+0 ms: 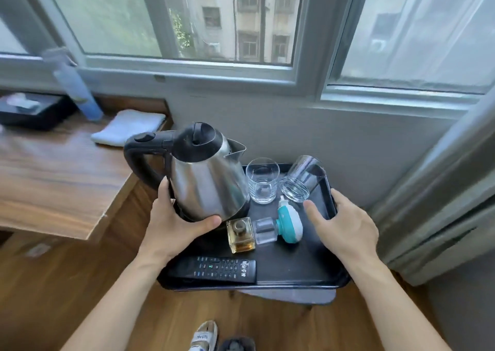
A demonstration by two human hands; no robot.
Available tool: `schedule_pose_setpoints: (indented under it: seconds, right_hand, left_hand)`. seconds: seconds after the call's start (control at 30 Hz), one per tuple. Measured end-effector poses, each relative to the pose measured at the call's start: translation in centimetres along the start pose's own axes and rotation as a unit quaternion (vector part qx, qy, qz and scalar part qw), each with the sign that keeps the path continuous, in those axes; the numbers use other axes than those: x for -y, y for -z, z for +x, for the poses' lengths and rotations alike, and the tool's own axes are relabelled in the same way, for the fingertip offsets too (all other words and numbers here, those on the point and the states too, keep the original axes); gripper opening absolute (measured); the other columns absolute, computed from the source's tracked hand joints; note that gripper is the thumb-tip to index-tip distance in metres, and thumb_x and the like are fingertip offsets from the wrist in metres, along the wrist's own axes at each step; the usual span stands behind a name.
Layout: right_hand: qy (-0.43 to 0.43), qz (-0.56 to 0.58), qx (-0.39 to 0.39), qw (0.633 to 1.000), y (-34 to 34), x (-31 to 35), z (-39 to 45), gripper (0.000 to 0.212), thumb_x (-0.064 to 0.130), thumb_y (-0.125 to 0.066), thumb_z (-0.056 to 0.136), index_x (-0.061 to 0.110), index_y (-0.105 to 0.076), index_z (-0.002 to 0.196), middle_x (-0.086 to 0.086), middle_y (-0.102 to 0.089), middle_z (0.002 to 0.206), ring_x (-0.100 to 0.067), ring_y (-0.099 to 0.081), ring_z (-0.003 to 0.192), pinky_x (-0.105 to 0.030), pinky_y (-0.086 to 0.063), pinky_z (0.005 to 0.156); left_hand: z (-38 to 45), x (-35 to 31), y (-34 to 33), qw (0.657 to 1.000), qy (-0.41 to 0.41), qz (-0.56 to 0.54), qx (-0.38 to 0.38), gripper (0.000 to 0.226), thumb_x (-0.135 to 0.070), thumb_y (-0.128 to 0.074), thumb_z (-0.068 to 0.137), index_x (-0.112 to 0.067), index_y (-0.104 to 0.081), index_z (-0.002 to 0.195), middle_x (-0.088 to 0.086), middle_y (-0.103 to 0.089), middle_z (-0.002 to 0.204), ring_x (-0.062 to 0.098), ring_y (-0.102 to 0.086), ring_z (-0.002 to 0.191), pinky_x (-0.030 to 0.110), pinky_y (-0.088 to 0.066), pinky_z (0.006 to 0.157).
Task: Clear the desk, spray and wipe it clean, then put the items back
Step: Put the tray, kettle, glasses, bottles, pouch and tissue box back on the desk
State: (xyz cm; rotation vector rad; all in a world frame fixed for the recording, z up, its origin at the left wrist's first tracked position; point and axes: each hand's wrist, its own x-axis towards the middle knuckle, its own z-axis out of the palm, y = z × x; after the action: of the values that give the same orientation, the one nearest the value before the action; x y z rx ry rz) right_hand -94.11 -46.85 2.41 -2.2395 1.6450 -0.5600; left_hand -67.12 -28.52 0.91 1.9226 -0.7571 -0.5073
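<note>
Here the step in hand is judged to be moving the loaded tray [330, 277]: either carrying the items off the desk [53, 179] or bringing them back; the frame does not settle which. The tray rests on or just above a grey stool [289, 295], beside the desk's right end.

The left hand [174, 224] curls round the base of the kettle [206, 173], thumb pressed to the steel. The right hand [345, 224] grips the tray's right rim, thumb on the tray floor.

Also on the tray: an upright glass [262, 180], a tipped glass [302, 179], an amber bottle [241, 234], a teal plug-in device [288, 222] and a remote [214, 269].

On the desk: a folded cloth [128, 127], a blurred spray bottle [77, 90] and a black box [32, 110].

The next move calls for level carriage; the tipped glass can roll.

Writing: white characters on the remote and print on a shoe [202, 336], neither legible.
</note>
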Motion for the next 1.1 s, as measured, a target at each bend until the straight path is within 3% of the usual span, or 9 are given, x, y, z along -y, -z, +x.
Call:
schedule_pose_setpoints:
  seconds: [0.2, 0.3, 0.43, 0.5, 0.6, 0.73, 0.87, 1.0, 1.1]
  right_hand:
    - [0.061, 0.045, 0.041, 0.996, 2.7, 8.6, 1.0, 0.050, 0.079, -0.045, 0.081, 0.031, -0.059, 0.083, 0.012, -0.066, 0.077, -0.024, -0.065, 0.083, -0.035, -0.051, 0.073]
    - [0.083, 0.060, 0.051, 0.993, 3.2, 13.4, 1.0, 0.050, 0.077, -0.048, 0.083, 0.028, -0.056, 0.075, 0.010, -0.065, 0.074, -0.026, -0.065, 0.082, -0.036, -0.051, 0.073]
    - [0.116, 0.068, 0.056, 0.989, 3.0, 20.4, -0.2, 0.054, 0.076, -0.047, 0.085, 0.024, -0.061, 0.081, 0.009, -0.067, 0.080, -0.028, -0.066, 0.086, -0.036, -0.051, 0.074]
    - [0.123, 0.075, 0.061, 0.988, 2.5, 24.1, -1.2, 0.056, 0.075, -0.048, 0.087, 0.022, -0.065, 0.089, 0.006, -0.070, 0.089, -0.030, -0.067, 0.093, -0.037, -0.053, 0.079]
    - [0.135, 0.084, 0.066, 0.985, 1.4, 29.7, -2.9, 0.053, 0.073, -0.048, 0.088, 0.023, -0.064, 0.087, 0.004, -0.069, 0.089, -0.027, -0.063, 0.086, -0.035, -0.048, 0.074]
    - [0.151, 0.109, 0.079, 0.979, -0.4, 37.3, -5.8, 0.051, 0.064, -0.052, 0.095, 0.017, -0.069, 0.107, 0.001, -0.066, 0.096, -0.030, -0.063, 0.098, -0.032, -0.039, 0.076]
    - [0.170, 0.117, 0.093, 0.974, -3.4, 44.1, -8.0, 0.046, 0.069, -0.050, 0.091, 0.025, -0.064, 0.089, 0.008, -0.067, 0.085, -0.024, -0.061, 0.086, -0.035, -0.047, 0.075]
    - [0.191, 0.124, 0.107, 0.968, -5.5, 49.8, -9.8, 0.044, 0.070, -0.050, 0.090, 0.032, -0.071, 0.094, 0.008, -0.069, 0.082, -0.024, -0.061, 0.084, -0.035, -0.045, 0.073]
    - [0.209, 0.127, 0.120, 0.962, -7.0, 53.4, -11.0, 0.052, 0.072, -0.052, 0.089, 0.027, -0.072, 0.106, 0.006, -0.072, 0.093, -0.019, -0.056, 0.080, -0.035, -0.044, 0.073]
  left_hand:
    - [-1.0, -4.5, 8.7, 0.997, -0.012, 0.009, -0.081, 0.100, -0.027, -0.102, 0.060, -0.034, -0.040, 0.138, -0.011, -0.065, 0.115, -0.003, -0.060, 0.105, 0.025, -0.050, 0.088]
    - [-1.0, -4.9, 13.3, 0.994, -0.018, 0.020, -0.110, 0.099, -0.033, -0.101, 0.061, -0.038, -0.039, 0.138, -0.012, -0.065, 0.116, 0.003, -0.060, 0.105, 0.026, -0.048, 0.087]
    - [-0.6, -3.7, 20.1, 0.991, -0.012, 0.006, -0.133, 0.103, -0.041, -0.101, 0.059, -0.047, -0.036, 0.139, -0.011, -0.064, 0.123, 0.016, -0.061, 0.119, 0.041, -0.051, 0.103]
    - [-0.2, -3.1, 23.5, 0.990, -0.009, 0.000, -0.141, 0.104, -0.042, -0.100, 0.059, -0.047, -0.035, 0.139, -0.009, -0.065, 0.121, 0.018, -0.062, 0.119, 0.040, -0.051, 0.102]
    - [0.3, -1.7, 29.1, 0.989, 0.000, 0.000, -0.150, 0.106, -0.044, -0.099, 0.059, -0.045, -0.034, 0.142, -0.004, -0.066, 0.120, 0.020, -0.063, 0.118, 0.037, -0.050, 0.098]
    - [0.6, 0.4, 37.0, 0.986, 0.005, -0.004, -0.166, 0.108, -0.054, -0.096, 0.050, -0.045, -0.036, 0.140, -0.005, -0.065, 0.126, 0.018, -0.061, 0.122, 0.037, -0.049, 0.102]
    - [0.5, 2.6, 44.2, 0.983, 0.010, 0.015, -0.185, 0.117, -0.064, -0.097, 0.045, -0.047, -0.034, 0.142, -0.011, -0.062, 0.129, 0.018, -0.057, 0.124, 0.043, -0.048, 0.108]
    - [-0.3, 4.3, 49.8, 0.978, 0.025, 0.020, -0.205, 0.121, -0.063, -0.092, 0.047, -0.041, -0.031, 0.149, -0.005, -0.059, 0.135, 0.021, -0.056, 0.128, 0.045, -0.047, 0.110]
    - [-0.9, 5.6, 53.2, 0.973, 0.040, 0.033, -0.225, 0.137, -0.081, -0.090, 0.032, -0.045, -0.029, 0.150, -0.010, -0.058, 0.136, 0.020, -0.056, 0.128, 0.046, -0.046, 0.111]
